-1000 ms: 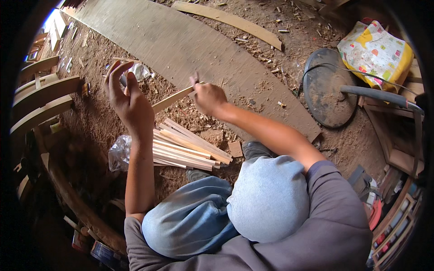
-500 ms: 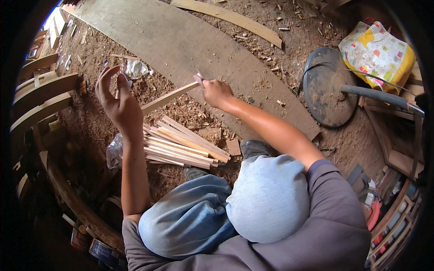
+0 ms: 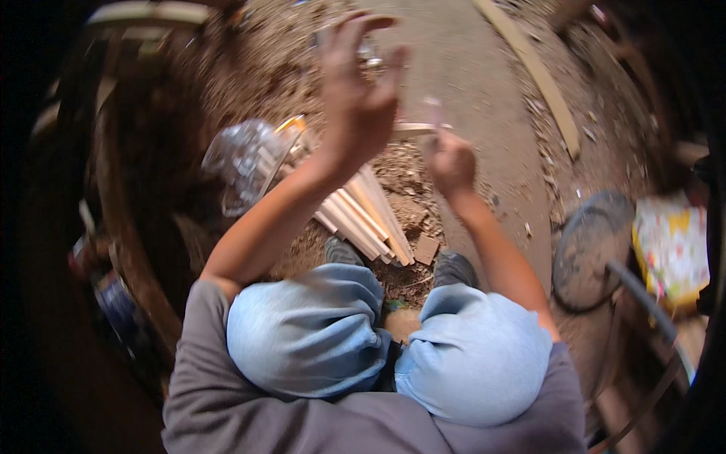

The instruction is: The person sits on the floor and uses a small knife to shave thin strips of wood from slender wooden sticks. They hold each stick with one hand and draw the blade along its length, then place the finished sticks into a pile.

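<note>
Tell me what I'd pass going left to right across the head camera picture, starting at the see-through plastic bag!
Clear plastic bag → left hand → right hand → round black disc → colourful patterned bag.

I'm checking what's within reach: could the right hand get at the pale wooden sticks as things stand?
Probably yes: the wooden sticks lie close by, their near ends uncovered, but the right hand would likely need to release its blurred object.

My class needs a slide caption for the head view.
Left hand raised, fingers curved; right hand, blurred, by one end of a pale wooden strip, beyond loose sticks on the ground.
</note>
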A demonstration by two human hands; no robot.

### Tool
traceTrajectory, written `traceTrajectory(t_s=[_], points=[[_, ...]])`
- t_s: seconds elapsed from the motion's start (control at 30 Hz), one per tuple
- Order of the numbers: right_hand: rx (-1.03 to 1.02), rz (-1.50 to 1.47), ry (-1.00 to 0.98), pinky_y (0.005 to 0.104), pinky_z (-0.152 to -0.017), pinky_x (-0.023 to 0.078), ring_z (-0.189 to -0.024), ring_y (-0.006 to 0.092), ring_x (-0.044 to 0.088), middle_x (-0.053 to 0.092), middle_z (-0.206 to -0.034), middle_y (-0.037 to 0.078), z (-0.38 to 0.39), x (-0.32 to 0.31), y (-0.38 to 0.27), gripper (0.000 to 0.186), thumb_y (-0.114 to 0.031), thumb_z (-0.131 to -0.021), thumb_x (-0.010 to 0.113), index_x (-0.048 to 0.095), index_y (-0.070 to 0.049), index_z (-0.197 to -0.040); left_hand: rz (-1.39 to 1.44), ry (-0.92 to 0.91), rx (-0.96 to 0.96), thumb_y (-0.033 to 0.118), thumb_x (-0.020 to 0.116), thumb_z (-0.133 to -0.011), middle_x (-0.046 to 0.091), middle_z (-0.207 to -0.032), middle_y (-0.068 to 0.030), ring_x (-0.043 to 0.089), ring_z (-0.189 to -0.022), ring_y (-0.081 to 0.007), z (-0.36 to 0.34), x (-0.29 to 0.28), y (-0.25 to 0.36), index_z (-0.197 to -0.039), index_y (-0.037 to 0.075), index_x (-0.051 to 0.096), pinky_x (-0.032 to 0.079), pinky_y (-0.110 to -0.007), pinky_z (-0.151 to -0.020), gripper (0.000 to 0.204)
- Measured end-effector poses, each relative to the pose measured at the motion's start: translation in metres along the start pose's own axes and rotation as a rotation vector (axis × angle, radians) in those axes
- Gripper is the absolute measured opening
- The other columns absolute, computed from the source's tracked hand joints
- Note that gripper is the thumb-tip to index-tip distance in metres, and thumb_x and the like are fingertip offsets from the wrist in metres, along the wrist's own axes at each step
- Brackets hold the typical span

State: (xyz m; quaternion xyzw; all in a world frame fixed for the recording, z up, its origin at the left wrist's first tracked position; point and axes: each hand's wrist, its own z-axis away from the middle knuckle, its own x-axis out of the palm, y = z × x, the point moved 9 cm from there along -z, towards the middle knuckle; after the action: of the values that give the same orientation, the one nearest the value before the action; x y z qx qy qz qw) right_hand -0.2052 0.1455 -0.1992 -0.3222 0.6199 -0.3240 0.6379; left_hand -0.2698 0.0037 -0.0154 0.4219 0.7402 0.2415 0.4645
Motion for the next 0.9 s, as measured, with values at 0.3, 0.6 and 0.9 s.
traceTrajectory(t_s=[0.3,0.6,0.9], points=[[-0.039,0.057,-0.145,0.0464,-0.083,0.053,-0.096,0.0406,0.069,0.069,-0.107,0.027,0.005,0.022,0.092,0.035,-0.014,-0.096,0.053,0.062,0.003,-0.124,-0.048,-0.06,-0.129,0.027,0.073,-0.084,0.05,-0.126,-0.0186,0.052,-0.118,-0.0362,-0.008,0.017,0.017,-0.111,0.005,0.059,0.044,-0.049,-0.101,0.037],[0.368,-0.059,-0.447,0.0337,-0.114,0.031,-0.14,0.024,0.043,0.047,-0.15,0.018,0.091,-0.06,0.128,0.053,0.005,-0.091,0.05,0.044,0.009,-0.144,0.174,-1.047,-0.717,0.032,0.078,-0.084,0.066,-0.116,-0.0253,0.07,-0.092,-0.0329,0.081,0.022,-0.095,-0.133,-0.007,0.051,0.057,-0.044,-0.081,0.069],[0.123,0.056,-0.501,0.0302,-0.105,0.04,-0.135,0.0193,0.048,0.047,-0.15,0.018,0.069,-0.143,0.014,0.053,0.006,-0.088,0.052,0.049,0.01,-0.14,-0.019,-0.952,-0.679,0.039,0.08,-0.08,0.061,-0.106,-0.0191,0.063,-0.096,-0.0326,0.275,0.025,-0.143,-0.121,0.0,0.053,0.054,-0.048,-0.077,0.064]])
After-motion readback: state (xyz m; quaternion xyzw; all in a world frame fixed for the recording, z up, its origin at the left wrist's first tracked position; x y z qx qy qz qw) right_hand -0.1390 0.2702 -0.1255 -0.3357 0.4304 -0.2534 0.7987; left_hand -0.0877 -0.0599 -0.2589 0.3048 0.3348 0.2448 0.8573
